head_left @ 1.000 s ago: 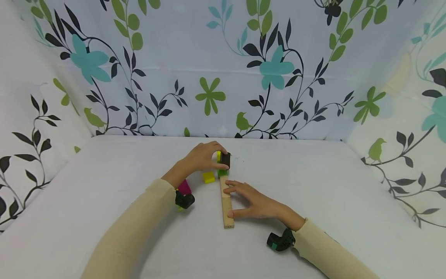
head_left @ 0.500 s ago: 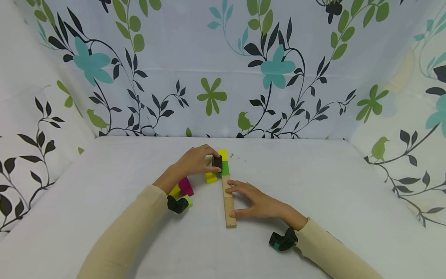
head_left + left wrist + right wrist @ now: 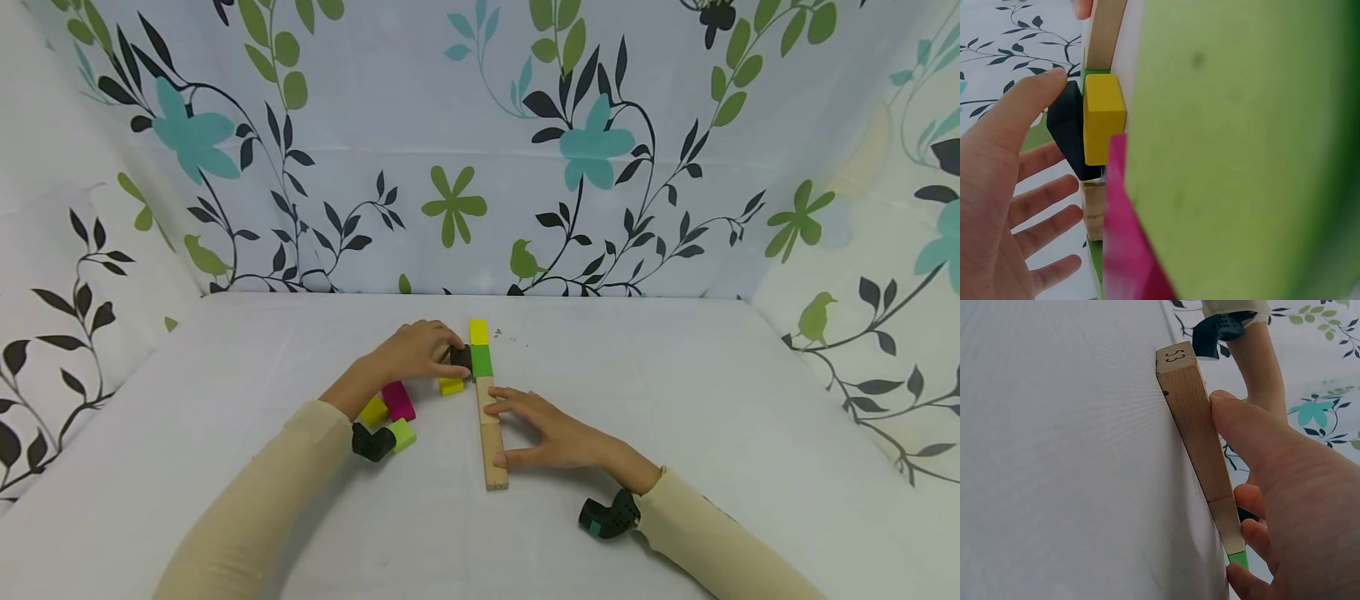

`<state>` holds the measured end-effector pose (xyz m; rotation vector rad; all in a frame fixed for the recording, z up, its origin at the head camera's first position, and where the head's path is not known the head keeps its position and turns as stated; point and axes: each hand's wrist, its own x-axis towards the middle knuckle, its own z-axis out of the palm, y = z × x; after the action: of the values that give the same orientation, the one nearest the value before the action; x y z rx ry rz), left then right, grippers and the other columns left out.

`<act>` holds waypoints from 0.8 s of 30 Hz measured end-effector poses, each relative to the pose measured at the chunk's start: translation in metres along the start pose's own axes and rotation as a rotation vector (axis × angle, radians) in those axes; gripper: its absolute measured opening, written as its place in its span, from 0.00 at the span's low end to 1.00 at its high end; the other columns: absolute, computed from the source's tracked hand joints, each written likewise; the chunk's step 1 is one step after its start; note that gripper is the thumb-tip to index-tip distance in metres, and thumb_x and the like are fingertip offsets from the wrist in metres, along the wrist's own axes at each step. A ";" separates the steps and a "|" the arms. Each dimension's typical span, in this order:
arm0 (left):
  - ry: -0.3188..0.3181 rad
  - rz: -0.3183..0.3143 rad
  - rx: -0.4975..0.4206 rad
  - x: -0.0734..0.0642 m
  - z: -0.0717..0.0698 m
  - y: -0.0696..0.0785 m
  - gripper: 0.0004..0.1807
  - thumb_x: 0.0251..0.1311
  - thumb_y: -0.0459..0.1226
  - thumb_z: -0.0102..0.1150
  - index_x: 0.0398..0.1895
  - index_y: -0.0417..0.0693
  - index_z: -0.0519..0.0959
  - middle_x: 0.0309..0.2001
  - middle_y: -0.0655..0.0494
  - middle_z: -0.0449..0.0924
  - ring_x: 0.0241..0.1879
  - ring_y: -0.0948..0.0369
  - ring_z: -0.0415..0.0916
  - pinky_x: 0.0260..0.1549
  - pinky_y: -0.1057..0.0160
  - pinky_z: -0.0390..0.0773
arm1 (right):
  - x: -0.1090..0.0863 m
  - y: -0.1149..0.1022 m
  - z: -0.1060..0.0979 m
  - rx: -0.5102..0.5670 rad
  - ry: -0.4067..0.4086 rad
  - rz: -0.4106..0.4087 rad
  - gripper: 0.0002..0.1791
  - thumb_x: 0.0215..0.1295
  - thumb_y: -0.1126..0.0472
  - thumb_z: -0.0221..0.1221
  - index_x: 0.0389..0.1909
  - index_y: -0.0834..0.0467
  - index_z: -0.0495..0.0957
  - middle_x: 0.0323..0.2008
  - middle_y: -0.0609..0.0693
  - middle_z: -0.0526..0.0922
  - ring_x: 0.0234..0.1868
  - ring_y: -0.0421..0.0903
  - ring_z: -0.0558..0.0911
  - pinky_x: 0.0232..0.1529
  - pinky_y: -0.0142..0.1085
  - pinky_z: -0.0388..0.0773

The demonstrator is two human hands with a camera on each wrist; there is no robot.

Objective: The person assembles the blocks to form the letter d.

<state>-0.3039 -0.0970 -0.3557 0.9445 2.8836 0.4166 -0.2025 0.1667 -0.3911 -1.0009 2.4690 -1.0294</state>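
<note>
A row of small blocks lies on the white table: a yellow block (image 3: 478, 332) at the far end, then a green block (image 3: 482, 361), then two plain wooden blocks (image 3: 492, 457). My left hand (image 3: 417, 350) pinches a black block (image 3: 460, 358) between thumb and index finger, close against the green block's left side. In the left wrist view the black block (image 3: 1067, 128) leans at a tilt, the other fingers spread loose. My right hand (image 3: 551, 435) rests its thumb and fingertips along the right side of the wooden blocks. The near wooden block (image 3: 1192, 425) bears the number 53.
Left of the row are a loose yellow block (image 3: 451, 387), a magenta block (image 3: 398, 402), another yellow block (image 3: 373, 412) and a lime block (image 3: 402, 434) near the left wrist camera (image 3: 372, 442). A patterned cloth (image 3: 337, 150) hangs behind the table.
My left hand has brought the black block from over the far end of the row leftward and down beside the green block, uncovering the far yellow block. The right hand stays by the wooden blocks.
</note>
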 end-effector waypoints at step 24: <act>-0.017 -0.057 0.073 -0.004 -0.002 0.013 0.31 0.55 0.58 0.64 0.58 0.53 0.76 0.57 0.48 0.74 0.52 0.50 0.70 0.54 0.45 0.68 | 0.000 -0.004 -0.003 0.012 -0.008 0.016 0.34 0.60 0.47 0.66 0.66 0.48 0.68 0.76 0.46 0.52 0.77 0.54 0.45 0.72 0.58 0.42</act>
<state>-0.2934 -0.0901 -0.3504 0.8687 2.9205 0.2986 -0.2021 0.1666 -0.3862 -0.9786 2.4572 -1.0316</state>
